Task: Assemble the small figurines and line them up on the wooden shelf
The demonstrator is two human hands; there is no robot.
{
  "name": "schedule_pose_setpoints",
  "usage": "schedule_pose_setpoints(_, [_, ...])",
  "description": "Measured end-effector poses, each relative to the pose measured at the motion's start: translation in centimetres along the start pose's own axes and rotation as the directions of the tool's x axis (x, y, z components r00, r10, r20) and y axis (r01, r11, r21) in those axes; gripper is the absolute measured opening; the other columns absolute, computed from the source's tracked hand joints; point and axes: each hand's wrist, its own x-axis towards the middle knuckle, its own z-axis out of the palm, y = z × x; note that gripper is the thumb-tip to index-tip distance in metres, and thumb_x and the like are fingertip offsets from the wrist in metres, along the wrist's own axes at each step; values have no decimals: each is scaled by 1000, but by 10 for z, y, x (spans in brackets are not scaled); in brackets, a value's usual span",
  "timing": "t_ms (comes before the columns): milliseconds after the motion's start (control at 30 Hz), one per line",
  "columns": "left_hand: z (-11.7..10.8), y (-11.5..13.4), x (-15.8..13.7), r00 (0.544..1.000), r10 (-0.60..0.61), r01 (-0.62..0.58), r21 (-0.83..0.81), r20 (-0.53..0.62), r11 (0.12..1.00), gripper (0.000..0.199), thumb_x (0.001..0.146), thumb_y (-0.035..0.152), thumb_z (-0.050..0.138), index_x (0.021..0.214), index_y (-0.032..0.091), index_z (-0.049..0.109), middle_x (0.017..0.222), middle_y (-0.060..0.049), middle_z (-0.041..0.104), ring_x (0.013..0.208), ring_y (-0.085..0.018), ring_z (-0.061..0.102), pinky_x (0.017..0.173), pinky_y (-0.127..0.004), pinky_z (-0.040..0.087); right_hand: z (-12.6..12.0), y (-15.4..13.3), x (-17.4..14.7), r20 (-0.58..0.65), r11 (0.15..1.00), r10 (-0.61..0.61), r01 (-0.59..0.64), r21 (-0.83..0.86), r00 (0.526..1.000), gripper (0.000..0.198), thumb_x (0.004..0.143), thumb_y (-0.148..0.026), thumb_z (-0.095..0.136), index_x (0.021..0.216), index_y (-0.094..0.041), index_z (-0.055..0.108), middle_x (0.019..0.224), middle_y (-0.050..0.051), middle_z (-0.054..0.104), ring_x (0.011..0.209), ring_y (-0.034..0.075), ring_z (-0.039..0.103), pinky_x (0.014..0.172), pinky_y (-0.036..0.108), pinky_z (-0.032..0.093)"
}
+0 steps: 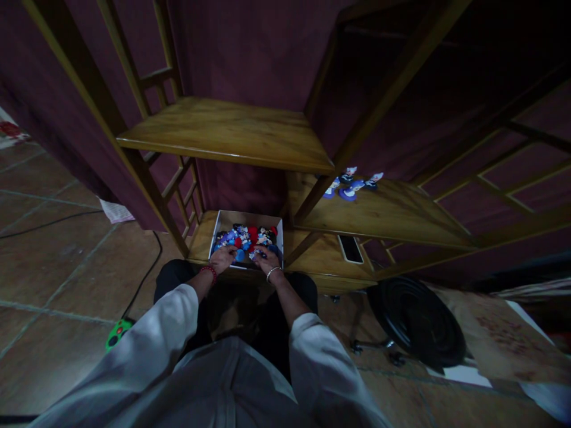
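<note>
dim room; a person sits at a yellow-brown wooden shelf unit (227,134), both hands at a shallow white box (279,235) on the low board. contents: a jumble of small figures (243,235), blue, red, white and black, some overlapping.

left hand (223,258): red bead bracelet (208,272) at the wrist; fingers bent over the box's near left part, tips at a blue disc (239,255). from where i stand, cannot tell whether it is gripped.

right hand (267,260): pale bracelet (273,273); fingers closed round a small blue-and-white figure (256,254), inside the box near its right wall.

to the right, on a higher board: a cluster of similar figures (352,189), bases blue-violet where visible. below that board, a phone-like dark slab (351,249) with a pale edge. floor, right: round black stool (419,324). floor, left: green cord-end box (118,334).
</note>
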Motion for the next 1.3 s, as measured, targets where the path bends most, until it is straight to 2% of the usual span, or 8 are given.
schedule_pose_setpoints(167, [1, 1, -1, 1000, 0, 0, -3, 1, 1000, 25, 80, 23, 52, 102, 17, 63, 77, -2, 67, 64, -12, 62, 63, -21, 47, 2, 1, -2, -12, 995, -45, 43, -92, 999, 29, 75, -26, 55, 103, -26, 61, 76, -4, 66, 62, 10, 62, 61, 23, 54])
schedule_pose_setpoints(333, [1, 2, -2, 1000, 6, -6, -13, 11, 1000, 26, 79, 26, 53, 102, 17, 63, 80, -3, 68, 60, -11, 61, 61, -23, 47, 2, 0, -1, -23, 977, -80, 74, -200, 997, 33, 70, -23, 61, 102, -29, 62, 84, -5, 67, 69, 11, 63, 70, 25, 53])
schedule_pose_setpoints(567, [-2, 4, -3, 999, 31, -32, 10, 43, 999, 21, 78, 29, 52, 86, 17, 67, 64, -1, 64, 58, -13, 59, 58, -23, 44, 1, -3, -4, 43, 950, -87, 95, -297, 995, 29, 69, -26, 62, 98, -27, 64, 88, -3, 67, 83, 14, 62, 81, 28, 49])
schedule_pose_setpoints(733, [-3, 6, -4, 998, 31, -32, 16, 57, 999, 22, 78, 31, 52, 84, 16, 67, 69, -3, 66, 58, -13, 58, 57, -22, 43, 2, -4, -5, 58, 945, -112, 124, -302, 992, 34, 68, -23, 64, 102, -25, 63, 96, 0, 67, 93, 16, 60, 88, 30, 46])
schedule_pose_setpoints(900, [-4, 7, -7, 998, 32, -34, 40, 54, 999, 22, 79, 32, 50, 82, 18, 67, 69, -2, 66, 59, -13, 58, 60, -22, 44, 2, -4, -5, 64, 951, -122, 135, -278, 990, 28, 70, -23, 63, 97, -26, 65, 94, -2, 67, 91, 16, 61, 87, 31, 47])
schedule_pose_setpoints(1167, [-4, 12, -9, 998, 33, -36, 69, 45, 997, 16, 76, 23, 53, 78, 19, 68, 66, -2, 65, 67, -15, 60, 68, -25, 46, 1, -5, -7, 62, 955, -124, 136, -263, 990, 28, 70, -23, 62, 98, -27, 65, 90, -2, 68, 91, 15, 62, 86, 29, 47])
schedule_pose_setpoints(1300, [-4, 12, -9, 999, 13, -15, 54, 31, 998, 16, 74, 24, 56, 83, 19, 68, 67, -3, 66, 69, -16, 60, 71, -26, 46, 2, -3, -7, 72, 955, -133, 148, -256, 988, 30, 71, -23, 61, 100, -27, 64, 91, -2, 68, 92, 15, 62, 87, 28, 47])
